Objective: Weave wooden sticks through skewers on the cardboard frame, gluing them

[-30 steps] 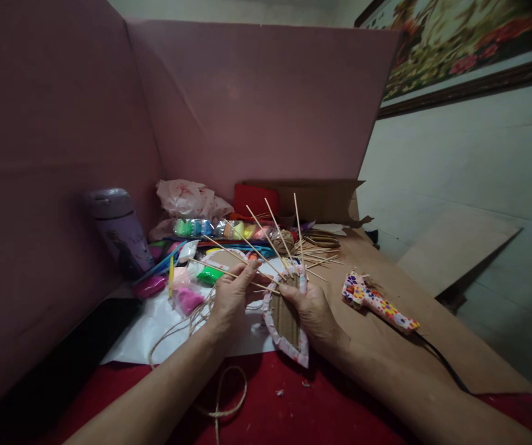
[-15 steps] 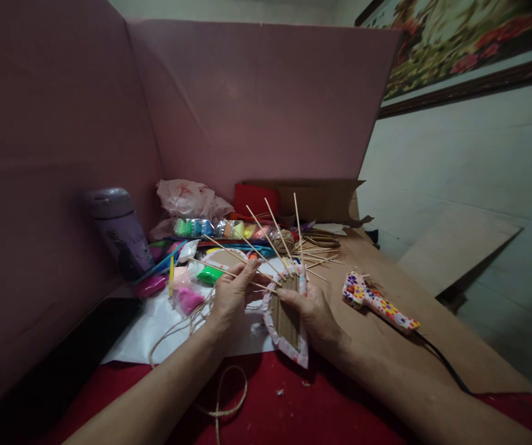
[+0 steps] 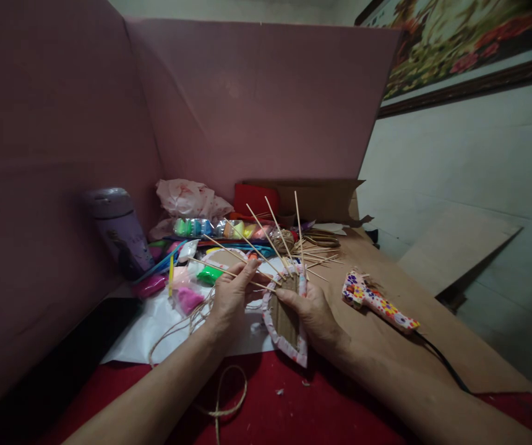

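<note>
My right hand (image 3: 316, 312) grips a cardboard piece (image 3: 287, 324) edged with pale patterned fabric, thumb across its front. Several thin wooden skewers (image 3: 273, 232) fan out from the piece's upper edge, up and to the left. My left hand (image 3: 232, 296) is closed, thumb and fingers pinched on a lower-left skewer close to the cardboard; its other fingertips are partly hidden. Jute twine (image 3: 173, 337) trails beside and behind my left hand, with a loop on the red cloth below.
A flower-patterned glue gun (image 3: 380, 301) with a black cord lies right on brown cardboard (image 3: 437, 340). Behind are loose skewers (image 3: 324, 254), scissors (image 3: 321, 239) and packs of coloured clay (image 3: 196, 227). A purple bottle (image 3: 120, 232) stands left. White paper (image 3: 150, 327) covers the red cloth (image 3: 266, 408).
Almost nothing differs. The cardboard piece and its rightmost skewers have shifted very slightly; both hands keep their hold.
</note>
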Demonstrator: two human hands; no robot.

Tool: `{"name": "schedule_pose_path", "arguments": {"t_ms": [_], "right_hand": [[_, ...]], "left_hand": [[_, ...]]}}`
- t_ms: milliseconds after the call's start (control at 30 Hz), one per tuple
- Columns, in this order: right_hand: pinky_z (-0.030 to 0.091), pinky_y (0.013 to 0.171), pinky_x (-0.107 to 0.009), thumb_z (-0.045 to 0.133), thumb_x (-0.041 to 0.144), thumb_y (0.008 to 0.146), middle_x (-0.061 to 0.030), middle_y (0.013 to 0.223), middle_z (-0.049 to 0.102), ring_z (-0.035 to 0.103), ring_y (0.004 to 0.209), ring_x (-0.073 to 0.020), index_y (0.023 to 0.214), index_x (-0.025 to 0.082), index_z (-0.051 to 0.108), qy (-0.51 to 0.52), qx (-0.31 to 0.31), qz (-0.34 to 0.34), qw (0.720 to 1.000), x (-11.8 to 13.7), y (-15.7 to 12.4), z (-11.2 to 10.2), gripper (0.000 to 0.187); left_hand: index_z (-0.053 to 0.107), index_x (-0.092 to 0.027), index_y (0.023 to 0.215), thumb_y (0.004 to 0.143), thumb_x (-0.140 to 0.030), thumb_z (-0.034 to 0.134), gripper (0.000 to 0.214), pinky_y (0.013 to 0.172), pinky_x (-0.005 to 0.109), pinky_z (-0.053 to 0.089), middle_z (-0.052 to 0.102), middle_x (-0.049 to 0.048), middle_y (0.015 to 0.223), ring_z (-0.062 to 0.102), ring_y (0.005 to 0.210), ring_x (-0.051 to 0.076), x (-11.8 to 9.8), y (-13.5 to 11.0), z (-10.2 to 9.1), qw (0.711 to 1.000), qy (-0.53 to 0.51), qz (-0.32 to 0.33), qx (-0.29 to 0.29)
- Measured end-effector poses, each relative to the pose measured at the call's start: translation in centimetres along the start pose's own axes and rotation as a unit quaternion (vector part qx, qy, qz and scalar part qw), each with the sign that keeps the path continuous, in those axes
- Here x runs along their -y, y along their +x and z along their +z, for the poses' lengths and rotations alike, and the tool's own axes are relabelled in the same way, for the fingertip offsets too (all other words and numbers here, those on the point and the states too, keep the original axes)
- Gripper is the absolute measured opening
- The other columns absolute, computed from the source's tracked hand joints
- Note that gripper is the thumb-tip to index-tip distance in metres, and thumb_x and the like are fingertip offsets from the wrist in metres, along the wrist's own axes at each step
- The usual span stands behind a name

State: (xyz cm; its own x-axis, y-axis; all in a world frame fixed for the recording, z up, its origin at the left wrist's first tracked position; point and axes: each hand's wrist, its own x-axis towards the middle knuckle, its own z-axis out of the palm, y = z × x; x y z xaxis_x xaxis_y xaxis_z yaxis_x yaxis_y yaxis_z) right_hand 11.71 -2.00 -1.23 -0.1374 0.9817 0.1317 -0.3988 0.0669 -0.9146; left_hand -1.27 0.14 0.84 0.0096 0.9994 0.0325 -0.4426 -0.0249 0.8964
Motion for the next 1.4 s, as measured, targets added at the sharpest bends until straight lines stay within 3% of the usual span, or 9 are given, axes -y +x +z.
{"name": "schedule_pose_path", "arguments": {"t_ms": [1133,1400], "right_hand": [[0.044,0.057,-0.027,0.068,0.026,0.063,-0.0024,0.067,0.066,0.056,0.058,-0.0157,0.08,0.015,0.065,-0.014,-0.01,0.012,1.0,0.45,-0.21,0.31,0.02],[0.044,0.06,-0.026,0.064,0.033,0.072,-0.0022,0.07,0.065,0.056,0.061,-0.0145,0.08,0.015,0.064,-0.008,0.021,-0.009,1.0,0.04,-0.01,-0.28,0.02]], "left_hand": [[0.061,-0.014,0.073,0.063,-0.042,0.071,0.032,0.048,0.02,0.045,0.067,0.0032,0.061,0.06,0.05,0.011,-0.03,-0.11,-0.02,1.0,0.003,0.0,0.002],[0.061,-0.013,0.073,0.064,-0.04,0.071,0.029,0.046,0.018,0.045,0.066,0.0025,0.06,0.06,0.049,0.011,-0.15,-0.26,0.09,1.0,0.0,-0.002,0.0]]}}
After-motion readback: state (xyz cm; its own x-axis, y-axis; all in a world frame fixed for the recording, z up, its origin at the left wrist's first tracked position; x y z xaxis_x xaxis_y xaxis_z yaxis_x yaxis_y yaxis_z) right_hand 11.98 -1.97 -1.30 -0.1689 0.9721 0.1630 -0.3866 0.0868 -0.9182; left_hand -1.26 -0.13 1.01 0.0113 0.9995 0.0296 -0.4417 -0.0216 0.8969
